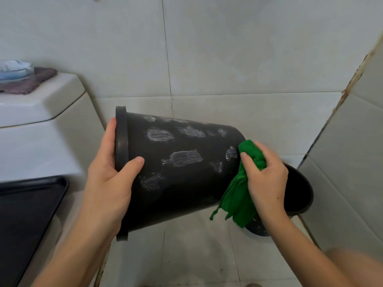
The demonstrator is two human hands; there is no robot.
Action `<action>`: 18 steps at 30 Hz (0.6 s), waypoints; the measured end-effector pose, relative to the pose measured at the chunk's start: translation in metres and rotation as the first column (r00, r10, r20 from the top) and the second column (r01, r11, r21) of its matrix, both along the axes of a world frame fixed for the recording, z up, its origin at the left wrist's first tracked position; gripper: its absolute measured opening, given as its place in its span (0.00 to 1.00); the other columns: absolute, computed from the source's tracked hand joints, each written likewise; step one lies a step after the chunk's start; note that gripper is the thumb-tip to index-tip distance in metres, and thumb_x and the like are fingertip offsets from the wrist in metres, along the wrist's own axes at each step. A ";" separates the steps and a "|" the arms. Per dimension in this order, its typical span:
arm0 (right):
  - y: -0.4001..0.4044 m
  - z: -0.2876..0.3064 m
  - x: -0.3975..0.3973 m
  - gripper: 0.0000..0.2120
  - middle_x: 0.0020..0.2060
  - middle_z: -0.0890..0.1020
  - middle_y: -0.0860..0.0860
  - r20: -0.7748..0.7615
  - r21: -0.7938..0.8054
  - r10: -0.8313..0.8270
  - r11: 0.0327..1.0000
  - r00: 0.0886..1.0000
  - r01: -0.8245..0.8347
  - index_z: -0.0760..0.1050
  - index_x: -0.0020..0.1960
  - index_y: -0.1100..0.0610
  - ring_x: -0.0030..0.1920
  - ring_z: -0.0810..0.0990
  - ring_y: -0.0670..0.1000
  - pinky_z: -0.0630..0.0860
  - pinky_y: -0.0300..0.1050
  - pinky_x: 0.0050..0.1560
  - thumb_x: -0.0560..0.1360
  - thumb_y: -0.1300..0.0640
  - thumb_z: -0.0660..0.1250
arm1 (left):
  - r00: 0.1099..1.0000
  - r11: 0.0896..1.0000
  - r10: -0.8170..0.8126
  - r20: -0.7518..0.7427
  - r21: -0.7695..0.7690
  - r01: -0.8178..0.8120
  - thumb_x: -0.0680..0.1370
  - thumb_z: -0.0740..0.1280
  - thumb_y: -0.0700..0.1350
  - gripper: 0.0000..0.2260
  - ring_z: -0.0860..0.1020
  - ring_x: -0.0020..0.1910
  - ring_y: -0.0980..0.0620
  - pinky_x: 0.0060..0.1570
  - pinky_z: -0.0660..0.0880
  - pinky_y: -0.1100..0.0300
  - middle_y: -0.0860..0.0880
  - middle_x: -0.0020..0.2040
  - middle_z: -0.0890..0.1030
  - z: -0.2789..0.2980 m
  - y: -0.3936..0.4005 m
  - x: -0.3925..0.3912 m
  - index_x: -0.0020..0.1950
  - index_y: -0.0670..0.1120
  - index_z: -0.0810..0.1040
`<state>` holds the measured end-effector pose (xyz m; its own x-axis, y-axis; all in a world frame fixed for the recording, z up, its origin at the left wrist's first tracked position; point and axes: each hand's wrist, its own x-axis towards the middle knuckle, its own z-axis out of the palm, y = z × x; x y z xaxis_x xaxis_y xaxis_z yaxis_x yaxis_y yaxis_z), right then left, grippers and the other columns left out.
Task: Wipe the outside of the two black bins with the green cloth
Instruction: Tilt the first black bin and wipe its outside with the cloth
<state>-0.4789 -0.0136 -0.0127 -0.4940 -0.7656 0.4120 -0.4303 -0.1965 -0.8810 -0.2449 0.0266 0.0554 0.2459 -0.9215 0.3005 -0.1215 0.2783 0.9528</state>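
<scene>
A black bin point(182, 168) lies tipped on its side in the air, rim to the left, with whitish smears across its wall. My left hand point(109, 179) grips its rim, thumb on the outside wall and fingers over the edge. My right hand point(267, 179) holds the bunched green cloth point(238, 195) against the bin's base end at the right, and part of the cloth hangs down. A second black bin point(300, 195) stands on the floor behind my right hand, mostly hidden by it and the cloth.
A white toilet cistern point(37, 104) stands at the left with a purple cloth point(27, 83) and a pale blue item on its lid. A black tray point(27, 214) lies at the lower left. Tiled walls close in behind and at the right.
</scene>
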 end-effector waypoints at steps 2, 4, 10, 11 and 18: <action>0.002 0.001 0.004 0.16 0.54 0.82 0.47 -0.156 -0.091 -0.024 0.996 0.987 0.010 0.78 0.62 0.55 0.53 0.79 0.44 0.76 0.42 0.58 0.75 0.59 0.71 | 1.000 1.000 -0.007 -0.016 -0.012 0.007 0.79 0.61 0.30 0.33 0.79 0.54 0.69 0.51 0.75 0.73 0.73 0.52 0.80 -0.002 0.001 -0.002 0.74 0.62 0.61; 0.004 -0.003 0.009 0.16 0.55 0.82 0.50 -0.291 -0.194 -0.029 0.981 0.956 -0.029 0.79 0.61 0.57 0.55 0.79 0.45 0.75 0.42 0.59 0.74 0.62 0.71 | 1.000 1.000 -0.017 -0.024 -0.009 0.017 0.79 0.61 0.30 0.33 0.78 0.55 0.69 0.53 0.75 0.72 0.72 0.53 0.79 -0.004 0.001 -0.004 0.75 0.61 0.61; 0.009 -0.015 0.019 0.15 0.58 0.81 0.54 -0.513 -0.278 0.066 0.930 0.856 -0.238 0.79 0.62 0.61 0.59 0.80 0.48 0.74 0.41 0.64 0.76 0.58 0.67 | 0.996 0.998 -0.054 -0.066 -0.026 0.053 0.78 0.61 0.29 0.34 0.78 0.60 0.63 0.61 0.75 0.59 0.67 0.60 0.79 -0.004 0.004 -0.005 0.71 0.65 0.64; 0.005 -0.014 0.016 0.15 0.57 0.82 0.54 -0.506 -0.281 0.041 0.936 0.861 -0.210 0.79 0.61 0.62 0.58 0.80 0.48 0.74 0.41 0.63 0.76 0.59 0.67 | 0.995 0.998 -0.059 -0.076 -0.030 0.057 0.78 0.60 0.28 0.34 0.78 0.60 0.63 0.61 0.75 0.60 0.67 0.60 0.79 -0.003 0.005 -0.005 0.71 0.65 0.64; -0.007 0.004 0.000 0.14 0.55 0.81 0.45 -0.224 -0.175 -0.012 0.984 0.975 -0.028 0.79 0.61 0.57 0.56 0.77 0.39 0.74 0.39 0.61 0.76 0.60 0.69 | 0.990 0.996 -0.068 -0.127 -0.067 0.060 0.78 0.60 0.28 0.33 0.79 0.59 0.61 0.60 0.75 0.59 0.65 0.59 0.80 0.002 0.010 -0.013 0.71 0.63 0.64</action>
